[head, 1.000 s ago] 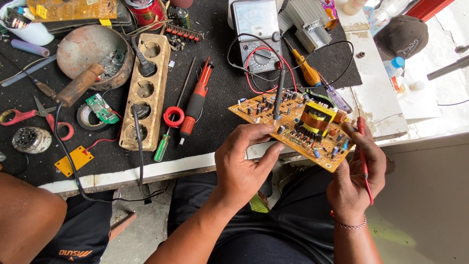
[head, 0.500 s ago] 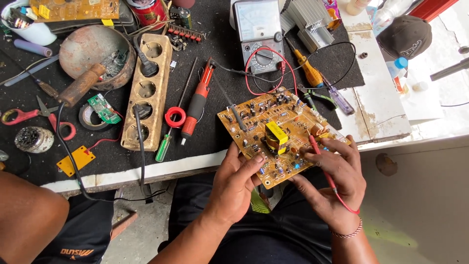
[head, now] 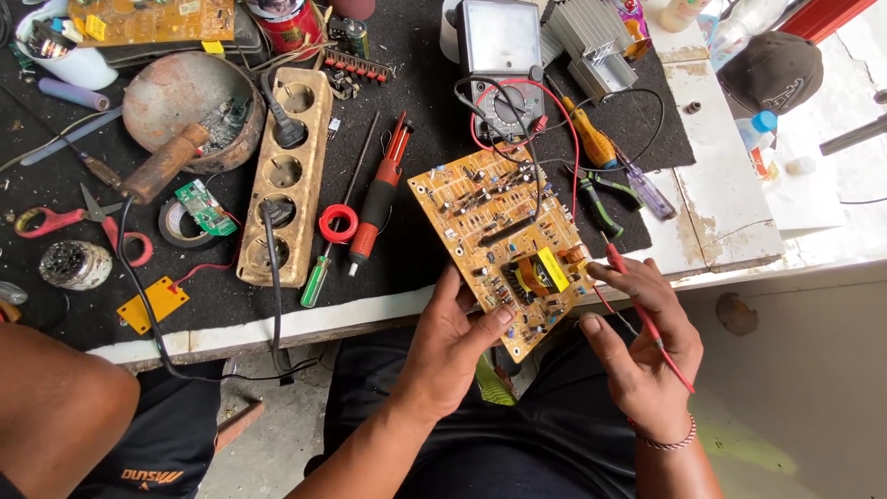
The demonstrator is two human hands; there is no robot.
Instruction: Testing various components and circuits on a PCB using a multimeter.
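Counter [head: 305,323], black mat over a chipped white edge, crowded with repair gear. Largest item in hand: yellow circuit board [head: 504,236], tilted, its lower corner out past the counter edge over the person's lap, component side up, a yellow-taped transformer [head: 540,274] near the low end. Left hand [head: 453,342] clamped on the board's lower edge, thumb on top beside the transformer, fingers under. Right hand [head: 642,346] closed around a red test probe [head: 637,310], pen-fashion, tip laid against the board's right edge close to the transformer; whether it touches a solder point cannot be made out. Black probe [head: 508,231] lies loose across the board's middle, held by neither hand. Both leads run back to the analog multimeter [head: 504,65] standing at the rear of the mat. Judgement: testing looks under way but early, since only one probe is placed and the second would have to be set before a reading means anything; the needle is too small to read. Left of the board, well apart and untouched: wooden socket strip [head: 286,176] with two plugs in, red-handled soldering iron [head: 379,199], green screwdriver [head: 319,277], red solder reel [head: 338,223]. No sign of soldering begun on this board.
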